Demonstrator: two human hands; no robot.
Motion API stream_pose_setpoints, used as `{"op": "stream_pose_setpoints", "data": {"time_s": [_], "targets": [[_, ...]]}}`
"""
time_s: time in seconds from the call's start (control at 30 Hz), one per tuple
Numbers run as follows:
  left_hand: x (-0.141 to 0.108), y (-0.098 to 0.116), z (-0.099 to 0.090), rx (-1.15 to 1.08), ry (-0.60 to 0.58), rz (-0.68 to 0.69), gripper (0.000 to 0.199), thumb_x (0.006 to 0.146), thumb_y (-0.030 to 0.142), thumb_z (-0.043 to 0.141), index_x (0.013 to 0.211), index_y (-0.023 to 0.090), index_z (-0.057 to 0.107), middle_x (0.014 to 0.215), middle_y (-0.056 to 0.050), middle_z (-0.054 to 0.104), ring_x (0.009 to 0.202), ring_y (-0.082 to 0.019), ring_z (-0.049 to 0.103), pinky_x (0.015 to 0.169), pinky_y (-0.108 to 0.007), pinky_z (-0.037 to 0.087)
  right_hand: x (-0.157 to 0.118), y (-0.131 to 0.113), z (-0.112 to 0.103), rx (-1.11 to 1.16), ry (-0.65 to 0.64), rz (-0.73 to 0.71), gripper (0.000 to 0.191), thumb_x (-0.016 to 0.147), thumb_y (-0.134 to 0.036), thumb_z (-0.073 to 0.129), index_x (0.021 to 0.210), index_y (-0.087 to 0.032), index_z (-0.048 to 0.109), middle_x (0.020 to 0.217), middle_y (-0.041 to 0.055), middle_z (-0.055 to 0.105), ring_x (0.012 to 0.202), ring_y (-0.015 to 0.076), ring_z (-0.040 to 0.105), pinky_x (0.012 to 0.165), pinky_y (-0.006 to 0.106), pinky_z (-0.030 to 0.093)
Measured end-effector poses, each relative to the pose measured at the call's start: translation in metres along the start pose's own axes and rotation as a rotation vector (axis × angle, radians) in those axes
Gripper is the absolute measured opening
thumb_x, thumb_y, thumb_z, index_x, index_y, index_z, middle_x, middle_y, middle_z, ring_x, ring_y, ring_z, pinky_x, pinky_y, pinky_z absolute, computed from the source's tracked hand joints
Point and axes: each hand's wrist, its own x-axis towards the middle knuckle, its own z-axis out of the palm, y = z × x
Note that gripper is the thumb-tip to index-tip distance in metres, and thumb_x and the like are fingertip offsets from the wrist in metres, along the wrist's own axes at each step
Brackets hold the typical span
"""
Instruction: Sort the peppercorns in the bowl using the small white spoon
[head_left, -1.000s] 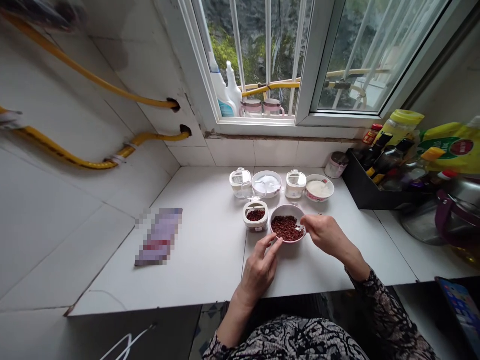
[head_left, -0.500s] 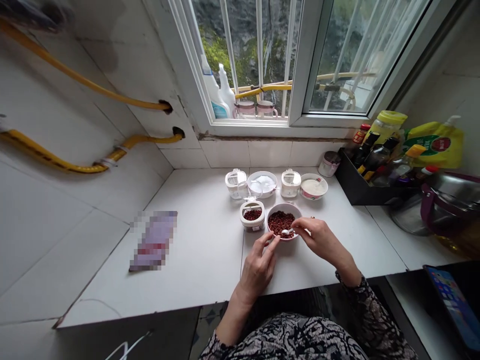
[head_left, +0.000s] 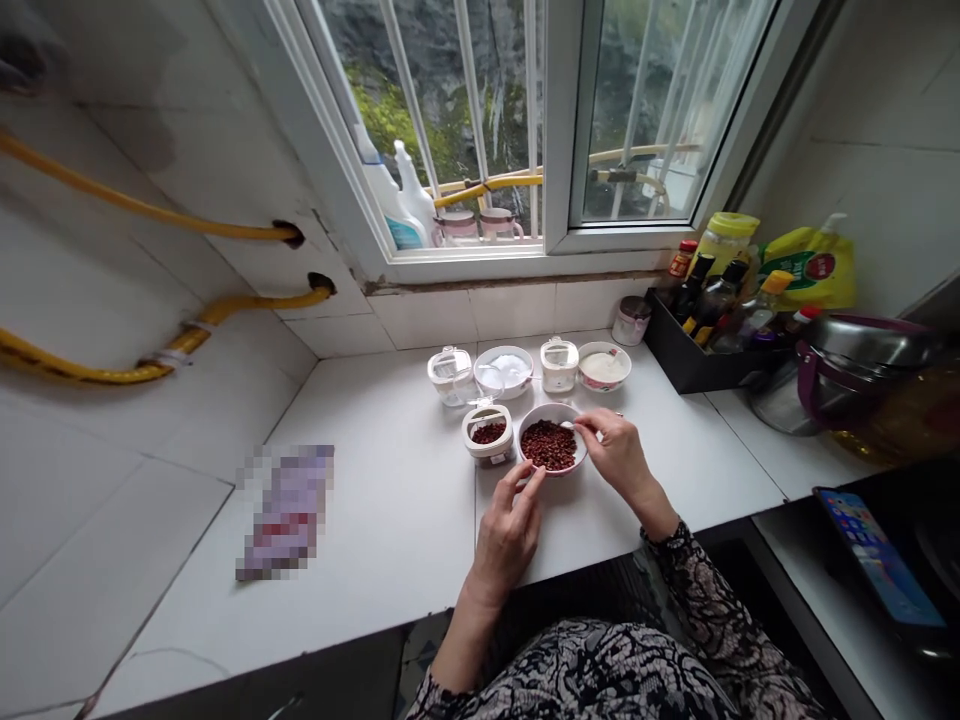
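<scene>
A white bowl (head_left: 582, 455) of dark red peppercorns (head_left: 547, 446) sits on the counter in front of me. My right hand (head_left: 619, 455) pinches a small white spoon (head_left: 568, 425) at the bowl's right inner side, over the peppercorns. The fingertips of my left hand (head_left: 506, 530) hold the near rim of the bowl. Just left of the bowl, a clear seasoning jar (head_left: 489, 450) with a pale rim contains more of the same peppercorns; its lid is tipped up at the back.
Behind stand two more clear jars (head_left: 450, 377) (head_left: 559, 366), a bowl of white granules (head_left: 504, 372) and a patterned bowl of pale powder (head_left: 604, 368). A black box (head_left: 679, 350) of bottles and a steel pot (head_left: 862, 350) are at right. A blurred purple packet (head_left: 289, 510) lies left.
My right hand has shifted the spoon from the near part of the peppercorns to the bowl's far right side. My left hand stays at the rim. The view has turned slightly right.
</scene>
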Motion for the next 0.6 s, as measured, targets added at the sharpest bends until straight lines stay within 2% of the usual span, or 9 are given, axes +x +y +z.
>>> {"op": "stream_pose_setpoints", "data": {"time_s": [0.1,0.23,0.33,0.4,0.5,0.6], "targets": [[0.000,0.000,0.000,0.010,-0.004,0.004,0.059,0.093,-0.001,0.046,0.147,0.022,0.048,0.133,-0.015,0.056,0.121,-0.023,0.064,0.095,-0.035,0.062,-0.006,-0.008,-0.001,0.034,-0.026,0.004,0.014,0.088,-0.016,0.064,0.080,-0.022,0.075,0.077,0.0044,0.076,0.071,0.0201,0.072,0.069,0.029,0.056],[0.001,0.001,0.000,0.011,-0.005,0.011,0.060,0.093,-0.002,0.045,0.147,0.022,0.047,0.132,-0.015,0.057,0.119,-0.022,0.065,0.094,-0.034,0.062,-0.010,-0.019,-0.011,0.114,0.008,0.036,0.014,0.091,-0.020,0.062,0.085,-0.020,0.074,0.082,0.0055,0.077,0.073,0.0199,0.072,0.069,0.029,0.056],[0.001,0.002,-0.001,0.011,0.003,0.008,0.059,0.093,-0.001,0.045,0.147,0.022,0.048,0.132,-0.015,0.057,0.120,-0.023,0.064,0.094,-0.034,0.062,-0.012,-0.023,-0.008,0.197,-0.071,0.056,0.012,0.090,-0.021,0.064,0.084,-0.020,0.074,0.079,0.0041,0.077,0.070,0.0188,0.071,0.066,0.027,0.056],[0.001,0.002,-0.001,0.010,0.000,0.001,0.059,0.093,-0.001,0.045,0.147,0.022,0.048,0.132,-0.015,0.057,0.122,-0.023,0.064,0.095,-0.034,0.062,-0.013,-0.023,0.001,0.186,-0.115,0.050,0.013,0.089,-0.019,0.064,0.081,-0.021,0.073,0.075,0.0035,0.076,0.068,0.0186,0.071,0.066,0.027,0.055],[0.000,0.002,-0.001,0.005,-0.004,-0.011,0.058,0.094,-0.001,0.045,0.147,0.022,0.048,0.132,-0.015,0.057,0.120,-0.022,0.065,0.095,-0.034,0.062,-0.011,-0.018,0.010,0.133,-0.079,0.055,0.015,0.088,-0.018,0.062,0.078,-0.021,0.073,0.076,0.0047,0.076,0.071,0.0199,0.071,0.070,0.030,0.056],[0.000,0.003,-0.002,-0.001,-0.022,-0.025,0.057,0.095,0.001,0.045,0.148,0.022,0.047,0.131,-0.015,0.058,0.118,-0.022,0.066,0.095,-0.034,0.062,-0.004,-0.010,0.009,0.132,-0.051,0.080,0.014,0.090,-0.022,0.062,0.082,-0.021,0.073,0.078,0.0049,0.077,0.069,0.0195,0.070,0.069,0.029,0.056]]}}
